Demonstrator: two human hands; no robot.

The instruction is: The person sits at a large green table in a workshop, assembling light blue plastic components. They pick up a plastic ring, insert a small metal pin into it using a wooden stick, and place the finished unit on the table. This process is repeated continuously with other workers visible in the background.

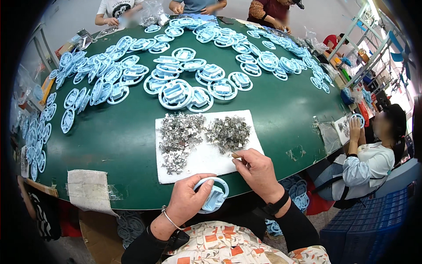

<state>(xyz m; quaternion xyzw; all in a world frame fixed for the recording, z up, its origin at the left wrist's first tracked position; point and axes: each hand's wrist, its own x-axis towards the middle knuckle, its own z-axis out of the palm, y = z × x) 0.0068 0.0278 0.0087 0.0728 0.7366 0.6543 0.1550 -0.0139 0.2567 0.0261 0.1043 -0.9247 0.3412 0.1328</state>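
Patterned clothing (pixel 228 246) shows below 2 hands (pixel 185 196), the left gripping a blue ring (pixel 214 200).

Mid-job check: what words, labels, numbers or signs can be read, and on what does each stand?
White T-shirt, upper left: dark lettering on the chest, not copied out.
Blue ring-shaped part in the left hand: none readable.
White board, metal pieces: none readable.
Blue crates, lower right: any marking too small.

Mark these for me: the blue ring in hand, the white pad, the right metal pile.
blue ring (pixel 214 199): head view, on its inner body, right of the left thumb
white pad (pixel 204 157): head view, bare surface
right metal pile (pixel 228 133): head view, middle of the heap
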